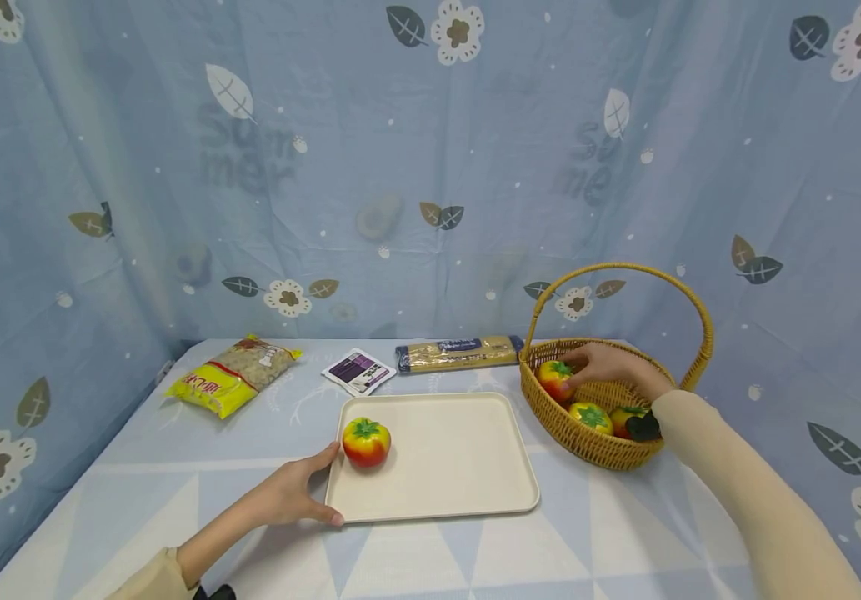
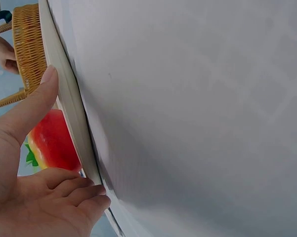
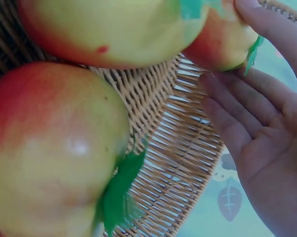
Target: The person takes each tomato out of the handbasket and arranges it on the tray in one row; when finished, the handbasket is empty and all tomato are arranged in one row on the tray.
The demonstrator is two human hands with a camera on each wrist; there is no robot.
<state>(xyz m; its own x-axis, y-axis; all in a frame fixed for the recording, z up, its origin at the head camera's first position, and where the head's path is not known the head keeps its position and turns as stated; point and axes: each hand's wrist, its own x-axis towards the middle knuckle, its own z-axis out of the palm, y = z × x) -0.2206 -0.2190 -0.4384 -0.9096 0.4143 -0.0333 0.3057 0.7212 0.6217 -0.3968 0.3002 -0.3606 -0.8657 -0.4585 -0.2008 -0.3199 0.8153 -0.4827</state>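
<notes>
A cream rectangular tray (image 1: 453,467) carries one red-and-yellow tomato (image 1: 366,442) with a green leafy top near its left edge. My left hand (image 1: 287,493) holds the tray's left end, thumb at the near corner and fingers farther back along the rim; the left wrist view shows those fingers bent against the edge. Inside the wicker basket (image 1: 597,454), my right hand (image 1: 610,367) grips a tomato (image 1: 553,381) at the left side, thumb and fingers on opposite sides of it in the right wrist view. Two more tomatoes, one (image 1: 591,417) in front and one (image 1: 628,422) partly covered by the wrist, lie there.
Along the back of the table lie a yellow bag (image 1: 235,375), a small white-and-purple packet (image 1: 359,372) and a long pack of noodles (image 1: 460,353). The basket's tall handle (image 1: 618,267) arches over the right arm. A blue patterned curtain (image 1: 430,167) hangs behind.
</notes>
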